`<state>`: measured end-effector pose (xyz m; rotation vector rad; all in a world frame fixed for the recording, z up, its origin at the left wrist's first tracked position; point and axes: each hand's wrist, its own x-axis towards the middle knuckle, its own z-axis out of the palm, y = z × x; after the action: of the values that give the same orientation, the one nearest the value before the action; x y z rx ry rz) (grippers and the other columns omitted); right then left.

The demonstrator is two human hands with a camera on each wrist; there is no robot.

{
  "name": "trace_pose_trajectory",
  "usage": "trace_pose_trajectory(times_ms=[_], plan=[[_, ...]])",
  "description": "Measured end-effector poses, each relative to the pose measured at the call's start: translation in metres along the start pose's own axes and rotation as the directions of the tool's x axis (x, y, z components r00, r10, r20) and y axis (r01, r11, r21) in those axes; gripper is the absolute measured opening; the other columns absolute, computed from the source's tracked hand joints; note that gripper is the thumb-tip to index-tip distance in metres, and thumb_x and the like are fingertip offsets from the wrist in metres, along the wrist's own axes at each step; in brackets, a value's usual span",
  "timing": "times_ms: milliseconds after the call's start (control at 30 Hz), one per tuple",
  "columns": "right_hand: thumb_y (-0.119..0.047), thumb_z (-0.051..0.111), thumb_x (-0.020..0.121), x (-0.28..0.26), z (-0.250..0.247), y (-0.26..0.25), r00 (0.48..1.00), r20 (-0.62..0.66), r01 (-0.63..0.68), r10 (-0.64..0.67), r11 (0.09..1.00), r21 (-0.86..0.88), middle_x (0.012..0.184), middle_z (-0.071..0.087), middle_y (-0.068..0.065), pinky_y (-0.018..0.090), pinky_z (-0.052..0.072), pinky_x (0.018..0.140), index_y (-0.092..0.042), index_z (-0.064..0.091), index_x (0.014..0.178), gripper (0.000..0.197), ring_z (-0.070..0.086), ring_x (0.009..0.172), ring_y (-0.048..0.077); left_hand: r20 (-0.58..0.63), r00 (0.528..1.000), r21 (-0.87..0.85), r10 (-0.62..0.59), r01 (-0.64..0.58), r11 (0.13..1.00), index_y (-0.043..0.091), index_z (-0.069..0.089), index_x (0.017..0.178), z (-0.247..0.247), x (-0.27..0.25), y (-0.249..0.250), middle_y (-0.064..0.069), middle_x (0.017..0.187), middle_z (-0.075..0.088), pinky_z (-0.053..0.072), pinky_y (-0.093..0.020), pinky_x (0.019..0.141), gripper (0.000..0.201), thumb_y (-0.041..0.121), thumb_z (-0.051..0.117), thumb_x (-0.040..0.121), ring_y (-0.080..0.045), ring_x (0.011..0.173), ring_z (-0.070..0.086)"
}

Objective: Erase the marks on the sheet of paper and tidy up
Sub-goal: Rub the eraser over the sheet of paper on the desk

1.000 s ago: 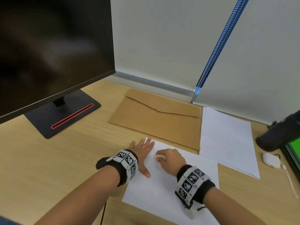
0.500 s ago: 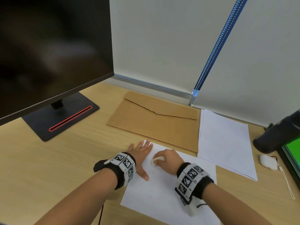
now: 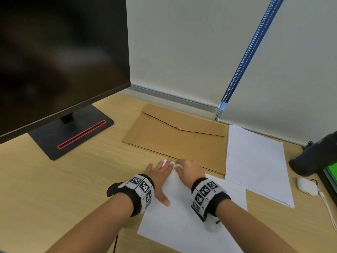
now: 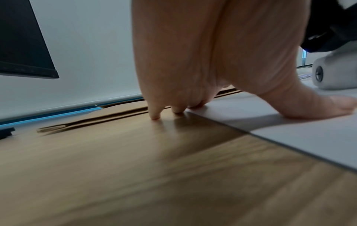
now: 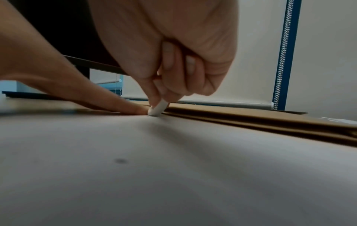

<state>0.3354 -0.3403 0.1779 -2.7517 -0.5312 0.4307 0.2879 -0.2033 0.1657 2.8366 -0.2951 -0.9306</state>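
Note:
A white sheet of paper (image 3: pixel 182 221) lies on the wooden desk in front of me, with faint small marks near its middle. My left hand (image 3: pixel 160 178) lies flat with straight fingers on the sheet's far left corner, thumb spread onto the paper (image 4: pixel 289 126). My right hand (image 3: pixel 189 170) pinches a small white eraser (image 5: pixel 157 109) between thumb and fingers. The eraser's tip touches the paper (image 5: pixel 173 168) near its far edge, right beside the left hand's fingertips (image 5: pixel 139 110). A dark speck (image 5: pixel 121 161) shows on the sheet in the right wrist view.
A brown envelope folder (image 3: pixel 175 137) lies just beyond the sheet. A stack of white paper (image 3: pixel 255 161) sits to the right, with a white earbud case (image 3: pixel 306 186) and a dark object (image 3: pixel 313 157) further right. A monitor (image 3: pixel 60 57) on its stand (image 3: pixel 69 132) fills the left.
My right hand with the eraser has moved away from me and left, up to the sheet's far corner by the left fingertips. The left hand stays pressed on the paper.

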Motion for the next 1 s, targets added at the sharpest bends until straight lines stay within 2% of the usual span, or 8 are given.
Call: trace_pose_trajectory(times_ms=[100, 300, 400, 533, 667, 800, 900, 1000], plan=[[-0.028, 0.039, 0.097, 0.007, -0.003, -0.003, 1.0, -0.029, 0.01, -0.011, 0.999, -0.046, 0.112, 0.066, 0.013, 0.034, 0.048, 0.08, -0.02, 0.056, 0.121, 0.03, 0.06, 0.104, 0.031, -0.003, 1.0, 0.007, -0.004, 0.004, 1.0, 0.015, -0.023, 0.147, 0.0, -0.002, 0.0, -0.001, 0.155, -0.027, -0.01, -0.048, 0.114, 0.129, 0.055, 0.073, 0.071, -0.017, 0.143, -0.024], [-0.025, 0.035, 0.098, -0.011, 0.0, 0.005, 0.997, 0.006, 0.079, -0.079, 0.977, -0.2, 0.107, 0.066, 0.01, 0.035, 0.049, 0.077, -0.023, 0.054, 0.121, 0.029, 0.061, 0.099, 0.03, 0.008, 1.0, 0.004, 0.003, -0.003, 1.0, 0.015, -0.024, 0.146, -0.002, -0.002, 0.001, -0.001, 0.155, -0.028, -0.011, -0.048, 0.114, 0.13, 0.054, 0.074, 0.071, -0.018, 0.142, -0.024], [-0.027, 0.035, 0.098, -0.007, -0.004, 0.005, 0.999, 0.005, 0.049, -0.048, 0.988, -0.145, 0.109, 0.066, 0.009, 0.035, 0.049, 0.079, -0.024, 0.056, 0.119, 0.029, 0.061, 0.1, 0.029, 0.015, 1.0, 0.003, 0.005, -0.005, 1.0, 0.016, -0.024, 0.146, -0.001, -0.002, 0.001, -0.001, 0.154, -0.029, -0.012, -0.049, 0.113, 0.13, 0.054, 0.074, 0.071, -0.018, 0.142, -0.025], [-0.027, 0.038, 0.098, 0.006, -0.004, -0.004, 1.0, -0.023, 0.004, -0.005, 0.998, -0.057, 0.118, 0.063, 0.012, 0.036, 0.048, 0.087, -0.025, 0.052, 0.126, 0.032, 0.058, 0.109, 0.03, 0.017, 1.0, -0.001, -0.002, 0.002, 1.0, 0.016, -0.024, 0.147, -0.001, -0.001, 0.0, -0.001, 0.155, -0.028, -0.011, -0.049, 0.113, 0.13, 0.054, 0.074, 0.071, -0.018, 0.142, -0.025], [-0.026, 0.038, 0.098, -0.006, -0.004, 0.003, 1.0, 0.021, 0.013, -0.011, 0.995, -0.103, 0.113, 0.064, 0.009, 0.036, 0.048, 0.082, -0.026, 0.054, 0.122, 0.029, 0.06, 0.104, 0.029, 0.014, 1.0, 0.007, -0.009, 0.009, 1.0, 0.016, -0.024, 0.147, 0.0, -0.001, 0.0, 0.0, 0.155, -0.028, -0.011, -0.047, 0.114, 0.13, 0.055, 0.074, 0.07, -0.018, 0.142, -0.024], [-0.018, 0.04, 0.094, -0.019, -0.007, 0.015, 0.997, 0.077, 0.034, -0.024, 0.99, -0.133, 0.107, 0.066, 0.002, 0.031, 0.048, 0.079, -0.027, 0.061, 0.109, 0.027, 0.06, 0.101, 0.025, 0.009, 1.0, 0.007, -0.006, 0.006, 1.0, 0.016, -0.023, 0.147, 0.0, 0.0, 0.001, 0.0, 0.155, -0.028, -0.011, -0.048, 0.114, 0.13, 0.054, 0.074, 0.07, -0.019, 0.143, -0.024], [-0.018, 0.043, 0.094, -0.01, -0.01, 0.015, 0.998, 0.057, -0.008, 0.011, 0.998, -0.062, 0.115, 0.065, 0.003, 0.034, 0.05, 0.085, -0.027, 0.061, 0.112, 0.027, 0.059, 0.105, 0.025, 0.026, 1.0, 0.018, -0.012, 0.012, 1.0, 0.016, -0.023, 0.147, -0.001, 0.001, 0.002, -0.001, 0.155, -0.028, -0.01, -0.05, 0.114, 0.13, 0.053, 0.075, 0.07, -0.02, 0.143, -0.024], [-0.022, 0.042, 0.095, 0.002, -0.011, 0.009, 1.0, 0.001, -0.026, 0.027, 0.999, -0.043, 0.116, 0.064, 0.008, 0.035, 0.05, 0.083, -0.027, 0.06, 0.117, 0.028, 0.06, 0.106, 0.027, 0.039, 0.999, 0.028, -0.027, 0.026, 0.999, 0.016, -0.023, 0.147, -0.003, 0.0, 0.003, -0.001, 0.155, -0.029, -0.008, -0.053, 0.113, 0.13, 0.053, 0.075, 0.07, -0.02, 0.143, -0.024]])
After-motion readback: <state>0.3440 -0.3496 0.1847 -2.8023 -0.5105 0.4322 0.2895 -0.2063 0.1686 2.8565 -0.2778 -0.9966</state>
